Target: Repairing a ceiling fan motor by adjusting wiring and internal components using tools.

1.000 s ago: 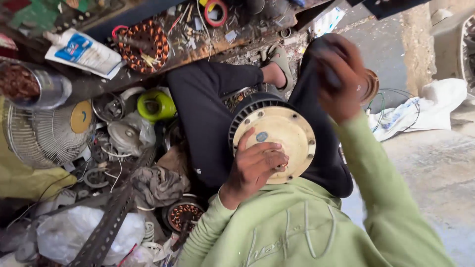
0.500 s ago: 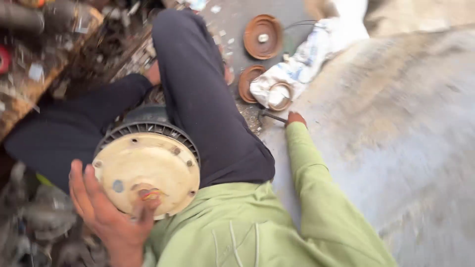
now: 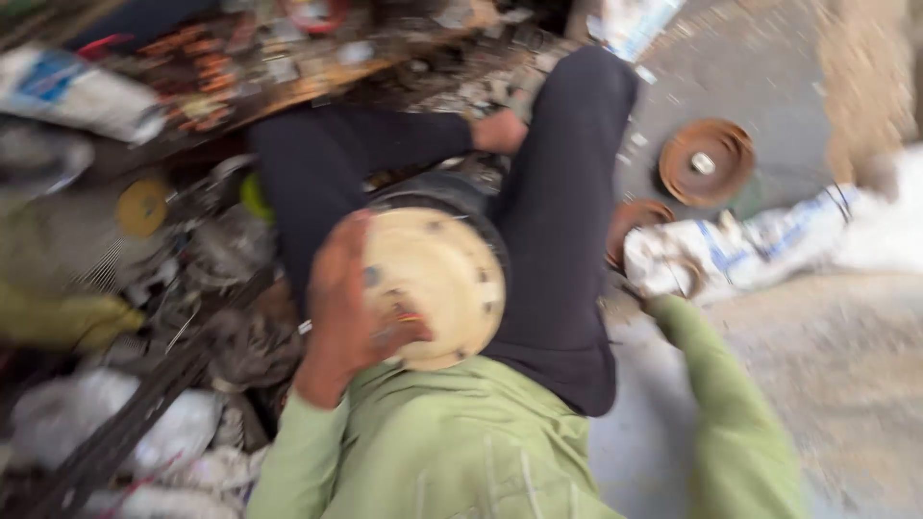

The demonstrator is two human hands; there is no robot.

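Your left hand (image 3: 348, 306) rests on the cream round motor cover (image 3: 437, 286), the fingers spread over its left edge and near its centre, so the grip is wide and pressing, not closed around anything. The cover sits on the dark ribbed motor body (image 3: 452, 197) in your lap, between your legs in dark trousers (image 3: 562, 221). A second ago your right hand was raised in front of you; now it has gone down to the right, and the green sleeve (image 3: 716, 384) ends at the white crumpled cloth (image 3: 731, 255) on the floor. The right hand (image 3: 658, 304) itself is mostly hidden and blurred there, so I cannot tell if its grip is open or holds something. The left hand has stayed on the cover all this time. To me this means the motor is only being held steady, while the other hand looks for something among the parts. Counting what is visible: one cream cover, one motor body, two rusty brown discs, one (image 3: 707, 161) lying apart on the concrete floor (image 3: 827, 365) and one (image 3: 635, 226) half under the cloth, and one bare foot (image 3: 500, 132).
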